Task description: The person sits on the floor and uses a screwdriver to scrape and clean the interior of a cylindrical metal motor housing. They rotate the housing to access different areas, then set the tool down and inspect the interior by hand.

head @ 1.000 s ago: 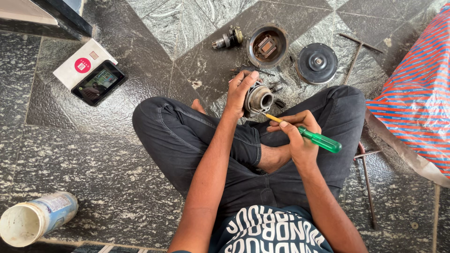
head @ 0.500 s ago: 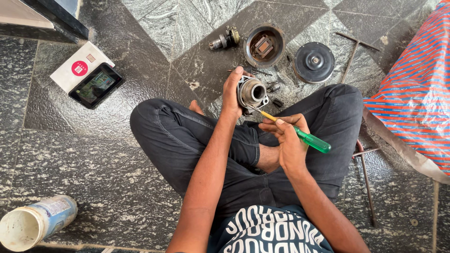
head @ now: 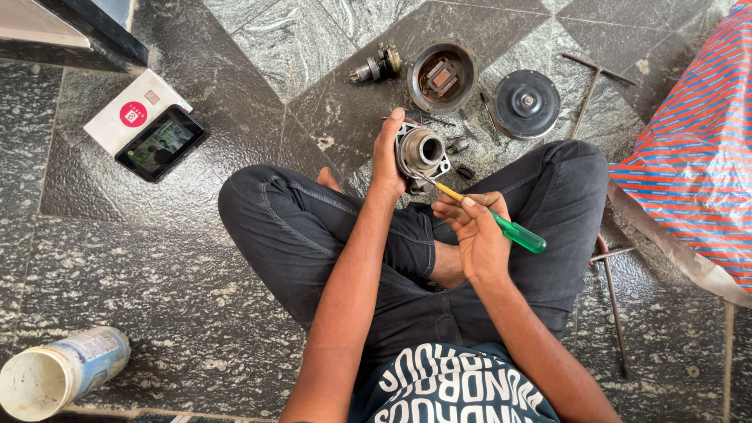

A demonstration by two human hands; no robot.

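Grey stone floor, a person sitting cross-legged with a metal housing over the knees.

Nearest, the right hand is closed round a green-handled screwdriver, tip at the round metal housing, which the left hand clamps from its left. Far left of the housing an open white tub lies tipped, contents unclear, bare floor between. Beyond the housing sit a bowl-shaped casing holding a metal part, and a dark disc; striped cloth bounds its right.

Screwdriver – green handle, yellow shaft; sack – red-blue stripes.
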